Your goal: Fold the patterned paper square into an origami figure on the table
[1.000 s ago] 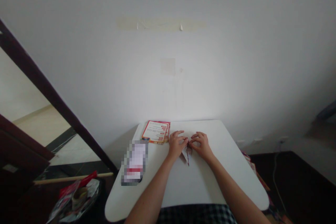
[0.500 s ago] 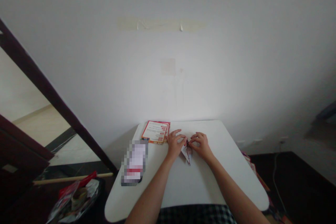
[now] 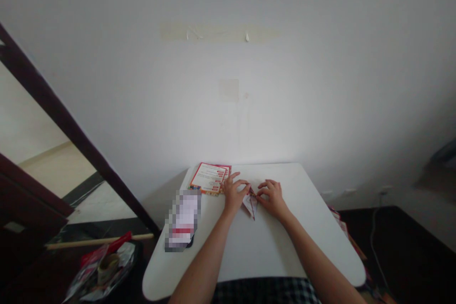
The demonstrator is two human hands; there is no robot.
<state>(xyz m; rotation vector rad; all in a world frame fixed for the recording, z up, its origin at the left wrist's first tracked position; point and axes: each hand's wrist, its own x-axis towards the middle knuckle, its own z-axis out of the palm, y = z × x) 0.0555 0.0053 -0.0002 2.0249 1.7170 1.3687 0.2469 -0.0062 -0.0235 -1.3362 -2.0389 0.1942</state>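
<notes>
a small folded piece of paper [image 3: 250, 206], pale with dark reddish lines along its creases, is on the white table [image 3: 263, 251], a little past the middle toward the wall, between the two hands. its near end comes to a point facing the person, and its upper part is partly hidden by the fingers. the left hand [image 3: 234, 194] pinches the top of the paper between thumb and forefinger, with the other fingers spread loosely. the right hand [image 3: 272, 197] has thumb and forefinger drawn close together on the paper's right edge, nipping it there, the remaining fingers bent above. both forearms reach in from the near side of the table

just beside the left hand, its outer fingers overlapping their edge, lie some printed cards [image 3: 208, 178] with red borders and lines of text, one over another. nearer the person and to the left is a flat, dark-edged object [image 3: 183, 218], blurred into blocks, with a pale face and a red band. a checked cloth [image 3: 265, 289] shows at the near table edge

beyond the table stands a plain wall [image 3: 228, 123] with a yellowish strip [image 3: 217, 33] across it. on the floor at left, a bin [image 3: 107, 270] holds wrappers and a cardboard-coloured roll [image 3: 108, 267], near a pale stick [image 3: 142, 237]
</notes>
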